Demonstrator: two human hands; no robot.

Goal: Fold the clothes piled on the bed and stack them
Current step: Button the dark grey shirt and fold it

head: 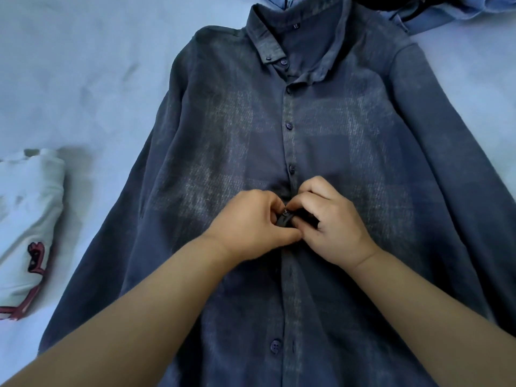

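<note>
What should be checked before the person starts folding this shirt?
1. Shirt lies flat, front up: ok.
2. Button under the hands is fastened: cannot tell; left hand and right hand both pinch the placket there.
3. Button lower down is fastened: not ok, placket open.
4. Sleeves spread at the sides: ok.
5. Collar flat: not ok, one side is rumpled.
6. Folded white garment lies apart from the shirt: ok.
</note>
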